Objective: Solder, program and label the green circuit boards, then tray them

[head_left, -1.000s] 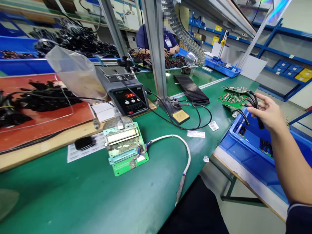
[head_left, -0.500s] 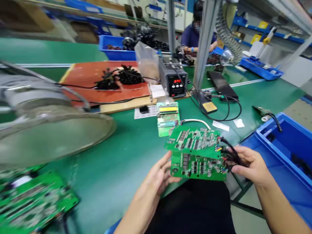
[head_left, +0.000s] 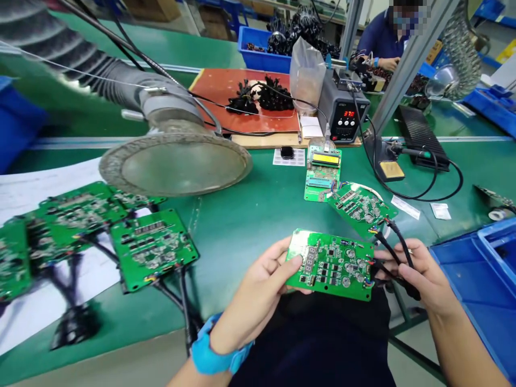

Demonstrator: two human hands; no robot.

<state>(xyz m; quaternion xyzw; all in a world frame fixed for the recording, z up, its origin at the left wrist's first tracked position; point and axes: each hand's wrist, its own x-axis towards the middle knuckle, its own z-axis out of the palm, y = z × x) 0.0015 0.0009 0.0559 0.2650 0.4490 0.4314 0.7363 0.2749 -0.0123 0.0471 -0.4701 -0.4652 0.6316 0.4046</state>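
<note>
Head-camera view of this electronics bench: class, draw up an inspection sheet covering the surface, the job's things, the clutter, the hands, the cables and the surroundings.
Surface: green bench mat, with a white paper sheet under boards at left.
Job's things: green circuit board with a digit display; more green boards at left; another board beside a test fixture.
Clutter: paper labels; plastic bag.
Hands: left hand and right hand both hold the board.
Cables: black wires run from the board through the right hand.
Surroundings: soldering station reading 370; round hood; co-worker beyond; blue bin.
</note>
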